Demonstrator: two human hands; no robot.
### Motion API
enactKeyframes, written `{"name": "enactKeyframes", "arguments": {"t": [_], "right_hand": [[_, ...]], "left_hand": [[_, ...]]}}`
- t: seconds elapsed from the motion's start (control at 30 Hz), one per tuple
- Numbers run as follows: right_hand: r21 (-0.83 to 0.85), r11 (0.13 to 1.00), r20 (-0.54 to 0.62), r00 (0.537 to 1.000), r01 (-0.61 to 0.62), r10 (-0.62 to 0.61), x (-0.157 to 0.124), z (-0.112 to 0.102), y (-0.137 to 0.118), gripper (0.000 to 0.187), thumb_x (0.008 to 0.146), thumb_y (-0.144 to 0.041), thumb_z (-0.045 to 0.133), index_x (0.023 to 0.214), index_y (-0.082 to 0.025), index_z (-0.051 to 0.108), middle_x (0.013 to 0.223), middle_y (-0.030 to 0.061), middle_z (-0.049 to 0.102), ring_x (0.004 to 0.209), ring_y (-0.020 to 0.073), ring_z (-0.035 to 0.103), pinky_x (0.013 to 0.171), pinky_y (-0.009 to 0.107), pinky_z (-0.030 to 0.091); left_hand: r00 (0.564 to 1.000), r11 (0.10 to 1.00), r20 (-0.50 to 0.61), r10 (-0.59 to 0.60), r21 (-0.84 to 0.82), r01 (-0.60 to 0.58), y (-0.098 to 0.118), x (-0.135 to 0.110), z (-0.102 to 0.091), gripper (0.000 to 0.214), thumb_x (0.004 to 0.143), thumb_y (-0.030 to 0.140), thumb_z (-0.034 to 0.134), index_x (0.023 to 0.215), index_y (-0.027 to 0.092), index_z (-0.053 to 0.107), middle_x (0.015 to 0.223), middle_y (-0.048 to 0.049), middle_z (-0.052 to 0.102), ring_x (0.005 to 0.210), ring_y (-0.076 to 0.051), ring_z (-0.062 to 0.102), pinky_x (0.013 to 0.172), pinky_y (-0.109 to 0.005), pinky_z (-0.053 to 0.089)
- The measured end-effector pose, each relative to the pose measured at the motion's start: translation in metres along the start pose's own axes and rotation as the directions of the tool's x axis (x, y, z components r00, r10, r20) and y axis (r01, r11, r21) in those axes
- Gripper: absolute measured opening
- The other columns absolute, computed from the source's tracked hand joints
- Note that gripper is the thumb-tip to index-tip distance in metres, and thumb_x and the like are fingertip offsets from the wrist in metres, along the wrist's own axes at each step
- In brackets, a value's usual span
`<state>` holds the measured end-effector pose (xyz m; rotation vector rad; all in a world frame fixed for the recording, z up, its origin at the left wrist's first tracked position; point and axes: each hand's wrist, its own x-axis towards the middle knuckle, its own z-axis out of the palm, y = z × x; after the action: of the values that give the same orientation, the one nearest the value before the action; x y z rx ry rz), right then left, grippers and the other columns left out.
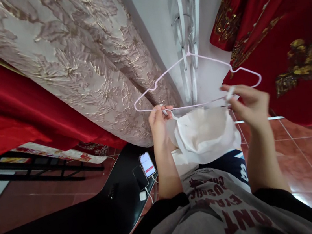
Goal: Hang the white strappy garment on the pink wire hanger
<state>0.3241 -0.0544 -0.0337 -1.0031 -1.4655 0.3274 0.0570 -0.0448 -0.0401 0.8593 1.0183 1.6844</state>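
A thin pale pink clothes hanger (pixel 201 104) hangs in front of me, its hook up toward a white metal rack. Under its bottom bar is a white garment (pixel 206 130) with an open, cup-like upper part and a strap at each side. My left hand (pixel 159 118) is closed at the left end of the bar, pinching a strap beside it. Farther right, my right hand (pixel 248 103) pinches the other white strap (pixel 230 92) near the bar, thumb and fingers together. The garment's lower part lies over my lap, partly hidden.
Embossed pale pink-gold fabric (pixel 89 60) hangs close on the left, with red cloth (pixel 6 98) beyond it. A red garment with gold embroidery (pixel 299 65) hangs at right. Two phones, one lit (pixel 147 164), lie with cables on a black surface (pixel 72 223). Red tiles (pixel 308 151) cover the floor.
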Motion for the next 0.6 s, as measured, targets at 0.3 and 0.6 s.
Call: {"name": "enactKeyframes", "arguments": {"t": [0.3, 0.6], "right_hand": [[-0.116, 0.993, 0.108, 0.993, -0.032, 0.044, -0.010, 0.042, 0.002, 0.030, 0.094, -0.036, 0.071, 0.122, -0.030, 0.081, 0.088, 0.0027, 0.080, 0.085, 0.0227, 0.072, 0.074, 0.039, 0.060], [-0.104, 0.995, 0.114, 0.993, 0.003, 0.009, -0.011, 0.033, 0.003, 0.038, 0.090, -0.031, 0.076, 0.127, -0.033, 0.078, 0.094, 0.0000, 0.082, 0.090, 0.0233, 0.072, 0.093, 0.047, 0.059]], "left_hand": [[0.939, 0.963, -0.219, 0.266, 0.107, -0.248, 0.009, 0.013, -0.048, 0.016, 0.085, 0.033, 0.071, 0.096, 0.021, 0.069, 0.112, -0.0105, 0.082, 0.082, -0.016, 0.076, 0.048, -0.018, 0.037], [0.807, 0.769, -0.094, 0.584, 0.383, -0.512, 0.039, 0.035, -0.052, 0.017, 0.087, 0.028, 0.080, 0.103, 0.022, 0.083, 0.111, -0.0082, 0.082, 0.117, -0.025, 0.075, 0.106, -0.039, 0.057]]}}
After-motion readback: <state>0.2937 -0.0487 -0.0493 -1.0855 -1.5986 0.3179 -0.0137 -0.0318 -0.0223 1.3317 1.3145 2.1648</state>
